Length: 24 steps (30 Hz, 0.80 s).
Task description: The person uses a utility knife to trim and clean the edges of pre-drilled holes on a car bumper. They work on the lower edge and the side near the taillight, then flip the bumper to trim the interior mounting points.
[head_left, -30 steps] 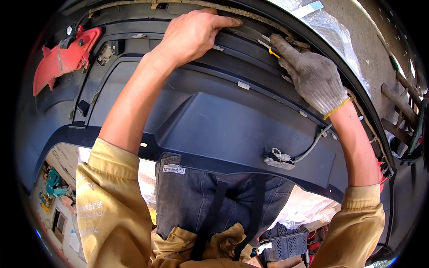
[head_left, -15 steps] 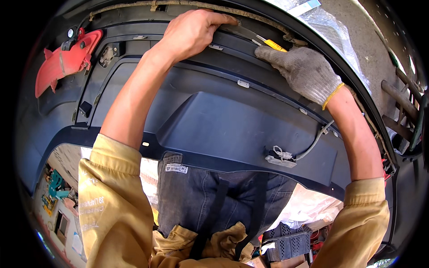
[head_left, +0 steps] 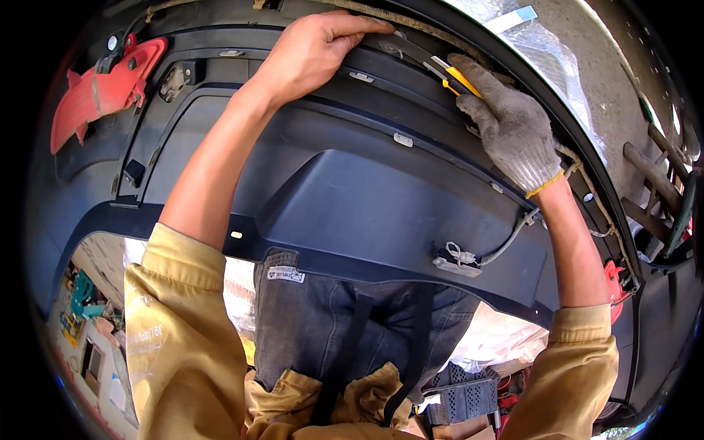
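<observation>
A large dark plastic vehicle bumper (head_left: 352, 191) lies inner side up across in front of me. My bare left hand (head_left: 315, 55) is at its far edge, index finger reaching right and the other fingers curled. Its fingertips press a dark strip (head_left: 403, 48) along the rim; whether they pinch it is hard to see. My gloved right hand (head_left: 510, 121) is closed around a yellow-handled tool (head_left: 464, 82), which has two slim metal jaws like pliers. The jaws point left toward the strip, a short way from my left fingertips. The glove hides most of the handles.
A red lamp (head_left: 106, 88) sits at the bumper's left, another red lamp (head_left: 614, 290) at its right. A cable with a connector (head_left: 458, 258) hangs on the panel. Clear plastic wrap (head_left: 546, 66) lies beyond the far edge. Wooden legs (head_left: 653, 176) stand right; a dark crate (head_left: 462, 396) is below.
My right hand has drawn back slightly to the right, and more of the tool's second yellow handle shows. My left hand stays at nearly the same place on the rim.
</observation>
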{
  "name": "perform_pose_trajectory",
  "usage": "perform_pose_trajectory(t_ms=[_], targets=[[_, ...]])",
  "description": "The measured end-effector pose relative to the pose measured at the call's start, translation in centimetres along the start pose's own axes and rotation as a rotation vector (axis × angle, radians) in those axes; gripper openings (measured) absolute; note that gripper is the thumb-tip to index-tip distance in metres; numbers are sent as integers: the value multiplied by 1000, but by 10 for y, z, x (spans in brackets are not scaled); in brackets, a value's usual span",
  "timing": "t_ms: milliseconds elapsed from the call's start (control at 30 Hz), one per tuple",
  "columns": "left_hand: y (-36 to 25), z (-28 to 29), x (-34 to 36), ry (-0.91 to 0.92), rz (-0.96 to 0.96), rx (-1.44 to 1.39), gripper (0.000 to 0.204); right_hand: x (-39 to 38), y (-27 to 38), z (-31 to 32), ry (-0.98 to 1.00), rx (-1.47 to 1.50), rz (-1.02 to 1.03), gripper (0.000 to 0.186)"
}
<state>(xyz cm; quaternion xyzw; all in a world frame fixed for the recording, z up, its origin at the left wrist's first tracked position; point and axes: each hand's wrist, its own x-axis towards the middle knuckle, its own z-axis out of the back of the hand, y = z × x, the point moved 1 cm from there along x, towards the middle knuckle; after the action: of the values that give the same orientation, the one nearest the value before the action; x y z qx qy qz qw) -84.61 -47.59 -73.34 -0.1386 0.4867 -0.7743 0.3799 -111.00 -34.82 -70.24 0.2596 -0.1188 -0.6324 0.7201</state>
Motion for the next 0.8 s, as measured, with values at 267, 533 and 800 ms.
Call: perform_pose_trajectory(t_ms=[267, 533, 800], targets=[[-32, -22, -13, -164, 204, 14, 28, -32, 1, 17, -58, 129, -19, 48], [-49, -50, -2, -241, 426, 361, 31, -90, 17, 14, -21, 295, -341, 54], [-52, -60, 13, -350, 662, 260, 33, -87, 23, -2, -102, 390, -438, 53]])
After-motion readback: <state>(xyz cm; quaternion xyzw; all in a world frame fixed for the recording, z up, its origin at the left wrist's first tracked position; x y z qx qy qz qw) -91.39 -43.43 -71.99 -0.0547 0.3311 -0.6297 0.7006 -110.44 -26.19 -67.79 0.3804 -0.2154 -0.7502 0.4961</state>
